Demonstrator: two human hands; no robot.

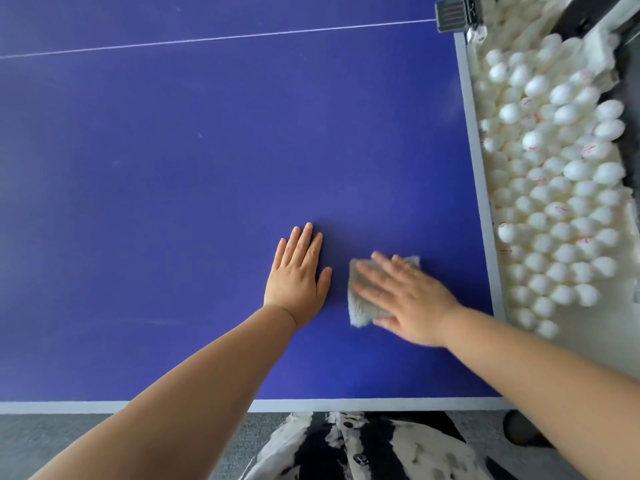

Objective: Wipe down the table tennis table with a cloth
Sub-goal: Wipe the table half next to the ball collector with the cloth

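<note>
Table tennis table (173, 168) is filling most of what I am seeing, its blue top stretching away from me with a thin white line (207, 39) crossing it far off and a pale border running along the near and right edges. A heap of white balls (554, 202) is lying in a tray just beside the right edge. Grey carpet (41, 431) is showing below the near edge, and my black-and-white patterned clothing (363, 452) is hanging there under my arms.

I am laying my left hand (298, 275) flat on the blue top, fingers straight and close together, holding nothing. I am pressing my right hand (405, 299) palm down on the cloth (358, 310), fingers stretched out and spread across it, not curled round it; this hand is looking blurred. That small grey cloth is lying on the table near its right edge, just beside my left thumb and not touching it. A dark net clamp (457, 12) is sitting at the far right edge.
</note>
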